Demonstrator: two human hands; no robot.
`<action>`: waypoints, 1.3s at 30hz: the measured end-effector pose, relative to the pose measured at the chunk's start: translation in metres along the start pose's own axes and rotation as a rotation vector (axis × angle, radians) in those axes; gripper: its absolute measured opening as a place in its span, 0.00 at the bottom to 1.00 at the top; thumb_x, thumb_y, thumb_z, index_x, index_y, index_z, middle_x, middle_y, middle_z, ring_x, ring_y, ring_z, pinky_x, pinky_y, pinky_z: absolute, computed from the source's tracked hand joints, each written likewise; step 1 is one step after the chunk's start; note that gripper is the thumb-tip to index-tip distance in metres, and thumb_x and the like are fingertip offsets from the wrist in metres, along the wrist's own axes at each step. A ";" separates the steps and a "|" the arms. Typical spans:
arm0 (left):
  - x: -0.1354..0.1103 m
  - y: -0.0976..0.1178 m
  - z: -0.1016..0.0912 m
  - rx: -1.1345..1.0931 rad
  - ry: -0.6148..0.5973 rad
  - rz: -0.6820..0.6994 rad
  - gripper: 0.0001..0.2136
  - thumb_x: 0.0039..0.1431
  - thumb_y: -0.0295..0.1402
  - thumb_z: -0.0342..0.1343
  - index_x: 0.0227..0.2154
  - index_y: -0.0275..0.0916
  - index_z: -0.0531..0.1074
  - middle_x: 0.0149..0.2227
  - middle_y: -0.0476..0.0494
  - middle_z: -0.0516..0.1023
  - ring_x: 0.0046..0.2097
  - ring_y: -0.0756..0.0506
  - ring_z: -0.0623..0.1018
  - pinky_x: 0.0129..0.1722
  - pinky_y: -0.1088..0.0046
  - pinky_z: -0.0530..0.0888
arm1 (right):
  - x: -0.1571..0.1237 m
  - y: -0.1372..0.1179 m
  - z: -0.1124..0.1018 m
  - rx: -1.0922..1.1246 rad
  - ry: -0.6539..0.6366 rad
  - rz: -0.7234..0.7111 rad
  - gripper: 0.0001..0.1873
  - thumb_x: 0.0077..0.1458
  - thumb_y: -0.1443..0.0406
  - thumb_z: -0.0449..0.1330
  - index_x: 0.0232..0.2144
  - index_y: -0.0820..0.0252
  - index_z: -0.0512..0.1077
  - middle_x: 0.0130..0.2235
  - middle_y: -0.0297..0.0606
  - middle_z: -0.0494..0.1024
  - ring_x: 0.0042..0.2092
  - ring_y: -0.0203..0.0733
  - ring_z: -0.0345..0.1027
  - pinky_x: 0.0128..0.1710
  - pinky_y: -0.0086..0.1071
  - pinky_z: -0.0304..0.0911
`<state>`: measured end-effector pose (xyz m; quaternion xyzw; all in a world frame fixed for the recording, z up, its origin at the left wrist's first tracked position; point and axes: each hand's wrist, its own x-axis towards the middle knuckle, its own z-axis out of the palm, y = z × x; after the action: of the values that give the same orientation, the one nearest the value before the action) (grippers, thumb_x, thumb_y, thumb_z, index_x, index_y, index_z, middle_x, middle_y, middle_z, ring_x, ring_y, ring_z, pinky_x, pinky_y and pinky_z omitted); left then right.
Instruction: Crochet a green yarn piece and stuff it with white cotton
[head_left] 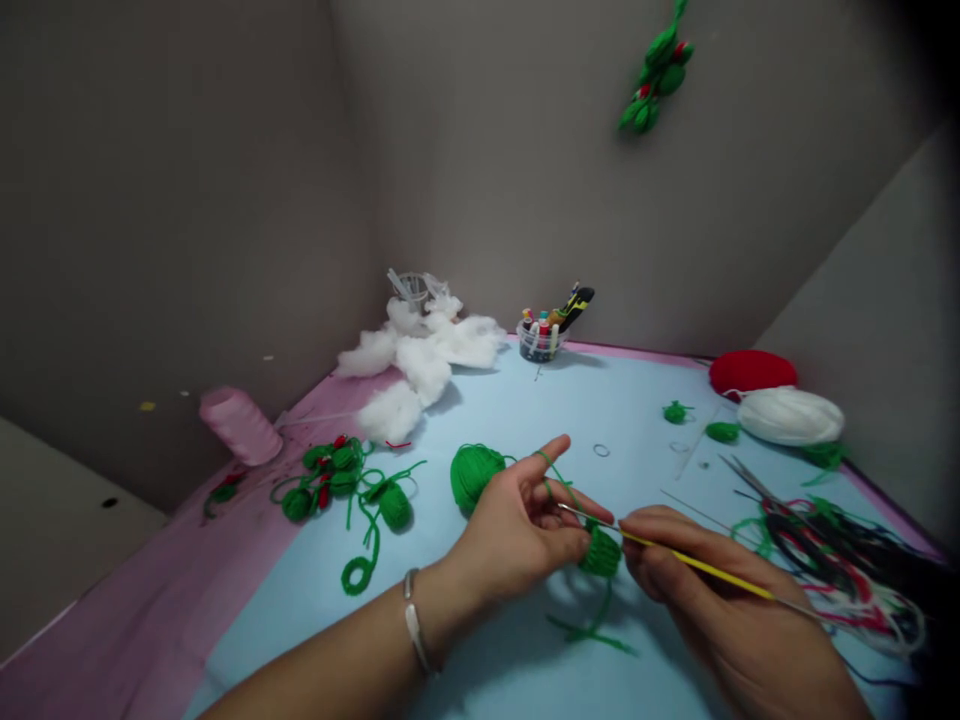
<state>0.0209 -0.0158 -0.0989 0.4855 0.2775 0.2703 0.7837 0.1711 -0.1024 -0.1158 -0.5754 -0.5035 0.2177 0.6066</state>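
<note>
Small, rounded green crocheted yarn piece (601, 553) between the 2 hands, above the pale-blue-topped desk (645, 400). Left hand (506, 535) nearer, pinching it at the thumb tip. Right hand (720, 605) just right of it, gripping a slim yellow-handled metal crochet hook (724, 577); long axis slants up-left, tip by the left fingers.

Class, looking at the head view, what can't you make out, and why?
All in the head view:
Green piece: left edge hidden by the left grip; stitches too small to count.
Ball: lower right side hidden by the left grip.
Hook: partly covered by the right grip.
Cup: base hidden by fluff.
Garland: top cut off by the upper edge.
</note>
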 end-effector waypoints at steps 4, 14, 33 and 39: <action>-0.007 0.002 0.007 0.049 0.017 0.062 0.49 0.42 0.23 0.63 0.67 0.32 0.45 0.35 0.45 0.75 0.36 0.48 0.72 0.39 0.72 0.67 | -0.001 0.009 0.001 0.031 0.046 0.017 0.05 0.44 0.60 0.69 0.28 0.49 0.82 0.32 0.37 0.83 0.32 0.40 0.79 0.30 0.20 0.72; -0.011 -0.008 0.006 0.400 0.167 0.098 0.50 0.40 0.25 0.66 0.67 0.45 0.49 0.46 0.45 0.70 0.46 0.46 0.71 0.49 0.70 0.68 | -0.013 0.025 0.002 0.077 0.035 -0.008 0.08 0.56 0.63 0.63 0.38 0.49 0.80 0.31 0.36 0.81 0.30 0.36 0.76 0.33 0.24 0.74; -0.013 -0.007 0.009 0.471 0.091 0.255 0.28 0.54 0.24 0.52 0.59 0.42 0.67 0.28 0.53 0.75 0.29 0.52 0.70 0.34 0.76 0.69 | -0.010 0.022 0.006 0.130 0.170 0.188 0.14 0.46 0.54 0.69 0.34 0.54 0.81 0.25 0.35 0.79 0.28 0.32 0.74 0.30 0.18 0.70; -0.011 -0.016 0.005 0.578 -0.003 0.362 0.32 0.55 0.22 0.48 0.65 0.39 0.57 0.35 0.46 0.80 0.33 0.50 0.75 0.37 0.74 0.72 | -0.012 0.026 0.004 0.230 0.307 0.336 0.19 0.33 0.58 0.75 0.32 0.53 0.81 0.34 0.38 0.83 0.31 0.37 0.78 0.30 0.19 0.72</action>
<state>0.0191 -0.0321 -0.1096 0.7293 0.2506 0.3144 0.5536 0.1714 -0.1046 -0.1451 -0.6045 -0.2749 0.2813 0.6927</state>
